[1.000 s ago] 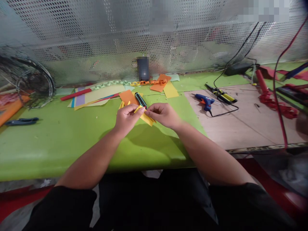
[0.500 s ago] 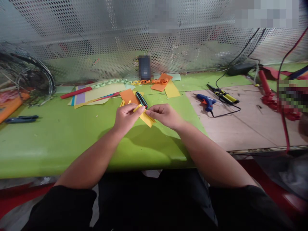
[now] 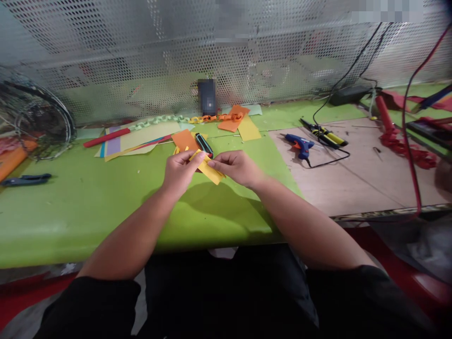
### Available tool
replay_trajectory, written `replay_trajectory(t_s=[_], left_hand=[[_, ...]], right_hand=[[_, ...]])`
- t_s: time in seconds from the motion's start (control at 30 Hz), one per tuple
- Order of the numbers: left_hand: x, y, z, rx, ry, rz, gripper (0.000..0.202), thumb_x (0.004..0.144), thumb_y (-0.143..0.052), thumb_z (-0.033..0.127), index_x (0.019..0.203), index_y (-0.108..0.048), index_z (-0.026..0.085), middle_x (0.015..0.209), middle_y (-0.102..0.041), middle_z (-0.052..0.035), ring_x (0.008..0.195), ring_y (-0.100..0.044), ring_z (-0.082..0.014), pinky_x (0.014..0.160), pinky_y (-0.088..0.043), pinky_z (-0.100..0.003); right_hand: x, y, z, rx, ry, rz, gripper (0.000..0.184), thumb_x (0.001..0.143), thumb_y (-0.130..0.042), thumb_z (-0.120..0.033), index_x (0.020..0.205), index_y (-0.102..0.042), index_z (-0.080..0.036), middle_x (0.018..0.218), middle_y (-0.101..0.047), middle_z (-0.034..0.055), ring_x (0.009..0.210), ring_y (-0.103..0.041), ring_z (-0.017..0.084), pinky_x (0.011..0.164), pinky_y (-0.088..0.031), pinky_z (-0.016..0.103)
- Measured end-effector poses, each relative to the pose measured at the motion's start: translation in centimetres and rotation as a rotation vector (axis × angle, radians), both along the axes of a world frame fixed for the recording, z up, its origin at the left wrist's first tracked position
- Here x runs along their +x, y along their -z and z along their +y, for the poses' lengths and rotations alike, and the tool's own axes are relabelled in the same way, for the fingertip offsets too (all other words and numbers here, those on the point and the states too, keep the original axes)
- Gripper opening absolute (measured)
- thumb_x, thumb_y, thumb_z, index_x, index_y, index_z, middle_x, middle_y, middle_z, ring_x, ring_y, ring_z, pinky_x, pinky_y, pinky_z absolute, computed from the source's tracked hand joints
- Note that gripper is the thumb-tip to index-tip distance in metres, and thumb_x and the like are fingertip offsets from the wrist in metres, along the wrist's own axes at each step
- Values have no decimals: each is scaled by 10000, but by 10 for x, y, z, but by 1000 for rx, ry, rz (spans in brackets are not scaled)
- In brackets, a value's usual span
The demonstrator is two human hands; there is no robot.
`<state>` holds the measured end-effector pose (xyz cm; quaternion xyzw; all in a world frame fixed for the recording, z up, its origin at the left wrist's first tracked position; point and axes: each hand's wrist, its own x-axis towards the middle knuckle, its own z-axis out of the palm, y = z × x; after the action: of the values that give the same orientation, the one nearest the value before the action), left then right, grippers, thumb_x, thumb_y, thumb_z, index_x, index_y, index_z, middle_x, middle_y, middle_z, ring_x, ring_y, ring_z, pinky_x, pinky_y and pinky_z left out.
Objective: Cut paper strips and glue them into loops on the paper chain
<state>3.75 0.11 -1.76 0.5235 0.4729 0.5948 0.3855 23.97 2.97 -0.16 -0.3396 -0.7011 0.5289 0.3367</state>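
While your hands work above the green laminate counter (image 3: 70, 221), your left hand (image 3: 180, 172) pinches one yellow paper strip (image 3: 208, 170) between thumb and fingers. Your right hand (image 3: 236, 167) grasps the same strip from the opposite side, so the strip is held between both hands, just above the counter. Directly beyond lie one orange paper sheet (image 3: 183, 140) and one black utility knife (image 3: 204, 145), the knife resting against the sheet. To the right, one blue hot-glue gun (image 3: 298, 143) rests on a brown board (image 3: 353, 181). One orange-and-green paper chain (image 3: 187, 119) lies along the counter's rear.
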Motion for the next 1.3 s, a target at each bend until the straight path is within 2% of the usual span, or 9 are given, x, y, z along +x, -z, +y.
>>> replay_trajectory(t_s=[0.2, 0.33, 0.53, 0.6, 0.77, 0.87, 1.0, 1.13, 1.3], left_hand=[[-3, -1, 3, -38, 3, -82, 335, 817, -908, 527, 917, -870, 209, 850, -814, -52, 731, -765, -178, 698, -682, -321], [-4, -3, 2, -43, 20, -100, 337, 800, -923, 519, 899, -866, 202, 867, -822, -61, 742, -775, -191, 666, -678, -317], [-5, -2, 3, -42, -8, -70, 338, 800, -914, 529, 884, -859, 206, 870, -826, -62, 750, -784, -205, 652, -677, -328], [-5, -1, 4, -36, -28, -73, 322, 799, -916, 515, 878, -858, 209, 865, -826, -59, 746, -785, -203, 653, -679, -330], [-7, -7, 8, -32, -127, -113, 330, 756, -936, 503, 865, -853, 203, 837, -825, -56, 709, -782, -204, 588, -664, -312], [-10, -10, 11, -36, -159, -153, 324, 727, -946, 486, 848, -849, 201, 831, -825, -58, 695, -781, -203, 568, -659, -303], [-10, -10, 13, -57, -182, -186, 332, 689, -960, 477, 813, -829, 199, 848, -829, -57, 688, -778, -196, 567, -655, -292], [-10, -11, 12, -53, -165, -186, 354, 729, -940, 495, 849, -819, 184, 871, -829, -61, 722, -789, -197, 594, -662, -292], [-9, -13, 9, -55, -77, -211, 371, 765, -935, 491, 965, -843, 193, 936, -834, -66, 781, -803, -203, 621, -672, -296]], right_hand=[[2, -3, 2, -79, -102, 74, 586, 883, -761, -735, 706, -664, -185, 652, -539, -19, 601, -405, 107, 540, -282, 275], [1, 0, 4, -73, -70, 43, 559, 872, -763, -715, 730, -692, -180, 650, -560, -15, 589, -409, 108, 527, -272, 275], [-1, 0, 3, 1, 5, -26, 549, 898, -748, -684, 687, -659, -184, 590, -493, -40, 530, -339, 86, 485, -226, 271], [-2, -1, 3, 13, 20, -30, 535, 901, -765, -665, 694, -677, -180, 588, -532, -36, 515, -378, 83, 478, -262, 260], [1, -4, 6, -117, -43, -41, 415, 949, -794, -546, 760, -741, -181, 696, -759, 43, 582, -671, 129, 549, -488, 233], [2, -7, 6, -124, -9, -65, 467, 977, -784, -532, 676, -688, -187, 656, -765, 53, 556, -693, 130, 549, -527, 225], [3, -7, 6, -43, 41, -91, 588, 951, -779, -640, 597, -641, -191, 570, -714, 37, 495, -653, 117, 508, -507, 218], [3, -3, 8, -83, 48, 12, 569, 924, -779, -697, 720, -716, -170, 679, -769, 69, 597, -731, 148, 573, -570, 234], [0, 5, 11, -178, -10, 198, 535, 791, -915, -662, 914, -798, -155, 860, -831, 90, 716, -779, 166, 679, -644, 266]])
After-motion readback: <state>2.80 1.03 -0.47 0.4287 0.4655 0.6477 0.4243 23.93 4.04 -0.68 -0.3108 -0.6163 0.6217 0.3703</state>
